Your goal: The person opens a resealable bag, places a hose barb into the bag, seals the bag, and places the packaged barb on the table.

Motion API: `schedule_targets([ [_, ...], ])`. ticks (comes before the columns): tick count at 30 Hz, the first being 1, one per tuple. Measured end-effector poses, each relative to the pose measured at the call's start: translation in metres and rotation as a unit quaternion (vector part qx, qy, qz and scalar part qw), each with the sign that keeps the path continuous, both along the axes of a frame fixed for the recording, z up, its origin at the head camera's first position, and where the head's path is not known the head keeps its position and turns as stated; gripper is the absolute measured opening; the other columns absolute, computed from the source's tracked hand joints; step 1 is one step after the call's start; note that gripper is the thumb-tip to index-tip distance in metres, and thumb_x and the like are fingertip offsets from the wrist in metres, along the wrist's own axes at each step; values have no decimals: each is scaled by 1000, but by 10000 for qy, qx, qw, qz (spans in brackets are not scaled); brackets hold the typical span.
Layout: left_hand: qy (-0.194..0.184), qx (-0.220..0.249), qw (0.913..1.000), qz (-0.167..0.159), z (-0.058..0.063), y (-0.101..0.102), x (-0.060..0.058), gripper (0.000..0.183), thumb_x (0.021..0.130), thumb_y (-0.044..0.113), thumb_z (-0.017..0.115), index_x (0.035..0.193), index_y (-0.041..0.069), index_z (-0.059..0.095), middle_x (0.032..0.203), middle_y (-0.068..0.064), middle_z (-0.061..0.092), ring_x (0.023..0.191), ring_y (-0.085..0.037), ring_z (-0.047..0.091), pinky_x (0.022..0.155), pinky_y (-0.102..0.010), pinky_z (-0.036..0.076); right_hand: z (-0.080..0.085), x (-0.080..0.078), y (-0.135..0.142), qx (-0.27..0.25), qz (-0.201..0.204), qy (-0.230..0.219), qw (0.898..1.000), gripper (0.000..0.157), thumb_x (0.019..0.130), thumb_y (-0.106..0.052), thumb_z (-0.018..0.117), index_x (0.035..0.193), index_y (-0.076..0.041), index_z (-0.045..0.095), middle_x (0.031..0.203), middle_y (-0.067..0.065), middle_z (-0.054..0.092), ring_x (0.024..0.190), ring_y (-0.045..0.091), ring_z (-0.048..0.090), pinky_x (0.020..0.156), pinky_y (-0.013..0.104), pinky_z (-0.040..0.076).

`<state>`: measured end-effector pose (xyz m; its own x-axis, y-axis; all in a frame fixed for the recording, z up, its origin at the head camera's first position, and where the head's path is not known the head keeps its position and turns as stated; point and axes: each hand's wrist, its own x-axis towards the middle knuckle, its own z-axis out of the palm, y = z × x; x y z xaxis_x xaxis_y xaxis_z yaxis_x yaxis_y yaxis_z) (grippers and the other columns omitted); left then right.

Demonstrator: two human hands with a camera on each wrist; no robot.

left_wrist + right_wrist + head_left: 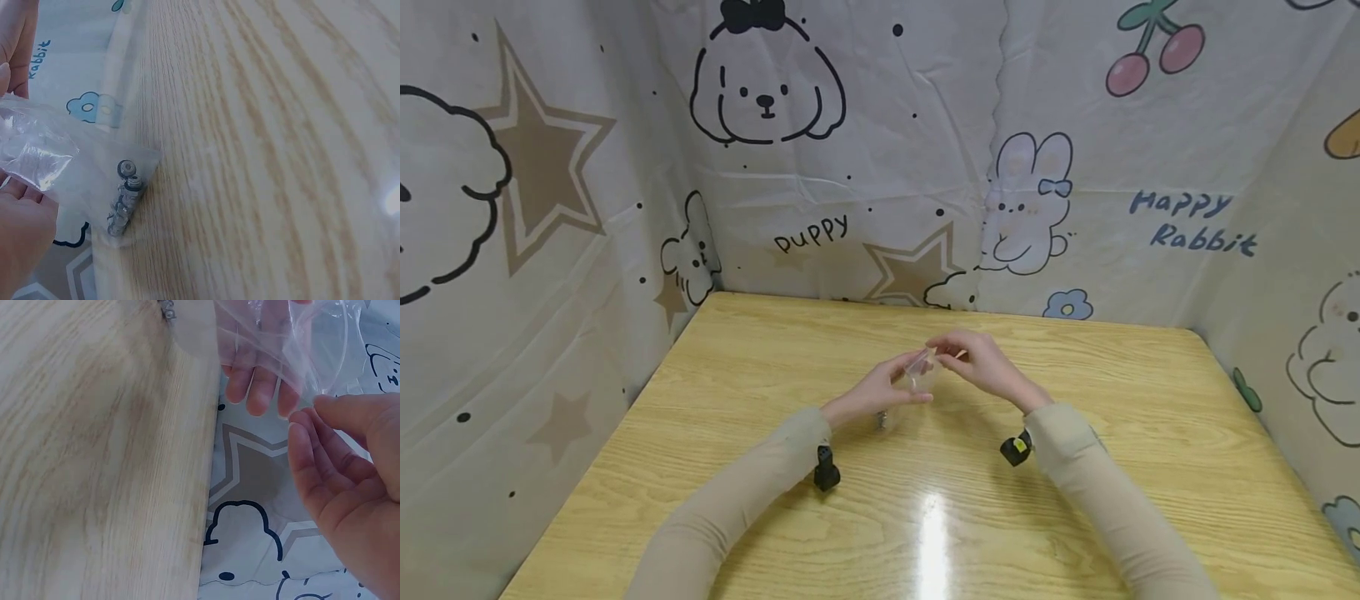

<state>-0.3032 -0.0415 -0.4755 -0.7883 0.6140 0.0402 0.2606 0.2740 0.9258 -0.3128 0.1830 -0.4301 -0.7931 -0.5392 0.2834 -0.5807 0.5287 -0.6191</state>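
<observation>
A clear plastic bag (922, 375) is held above the table between both hands. Small grey metal pieces (127, 197), at least one with a round, hollow end, lie gathered in its lower corner. My left hand (883, 387) holds the bag from the left, with several fingers stretched out behind the film in the right wrist view. At the bag's upper edge, my right hand (981, 360) pinches the film between thumb and fingertips (322, 403). The bag's mouth looks spread in the right wrist view, though glare and folds blur its exact edge.
The wood-grain table (760, 350) lies under both hands and reflects a bright light near its front. A printed cloth (880, 158) hangs round its back and sides. Black wrist cameras (827, 469) sit at both cuffs.
</observation>
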Motion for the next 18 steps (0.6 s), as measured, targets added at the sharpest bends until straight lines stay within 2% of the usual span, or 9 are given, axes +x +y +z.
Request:
schedule_targets([
  [8, -223, 10, 9997, 29, -2, -2, -1, 74, 92, 33, 72, 154, 25, 34, 157, 0, 43, 151, -23, 30, 123, -53, 24, 3, 0, 3, 12, -101, -3, 9999, 11, 95, -8, 66, 105, -7, 70, 97, 8, 73, 86, 17, 68, 74, 26, 59],
  [13, -261, -43, 9996, 93, 0, -5, -1, 72, 93, 34, 70, 155, 24, 34, 162, 0, 34, 153, -25, 26, 125, -50, 22, 4, 2, 6, 56, -129, -84, 9999, 8, 95, -10, 65, 102, -9, 70, 96, 6, 72, 86, 16, 67, 75, 27, 59],
  [18, -228, -110, 9997, 55, 3, -7, 0, 70, 97, 35, 65, 156, 19, 31, 163, -1, 32, 153, -27, 24, 126, -47, 21, 7, 4, 11, 116, -142, -131, 9997, 5, 96, -11, 65, 100, -11, 69, 95, 5, 71, 86, 15, 66, 76, 29, 58],
])
